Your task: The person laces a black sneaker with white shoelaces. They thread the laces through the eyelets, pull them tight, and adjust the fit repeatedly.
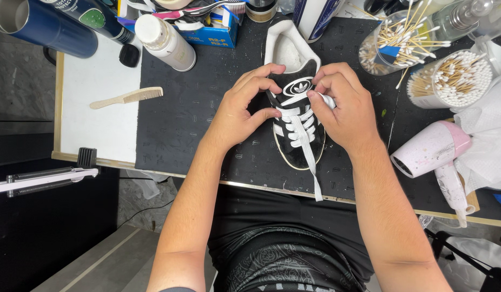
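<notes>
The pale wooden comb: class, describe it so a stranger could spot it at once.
Find the white tabletop left of the black mat. The pale wooden comb lies there alone, handle pointing left, below a white bottle; it is the only flat, toothed thing nearby.

this was a shoe-cleaning workbench in a small workshop: a dark mat (196, 108) covered the surface (99, 124), crowded with spray cans (50, 24), tubs of cotton swabs (450, 81), a pink hair dryer (431, 151), a wooden comb (127, 98) and cloths (485, 140).
</notes>
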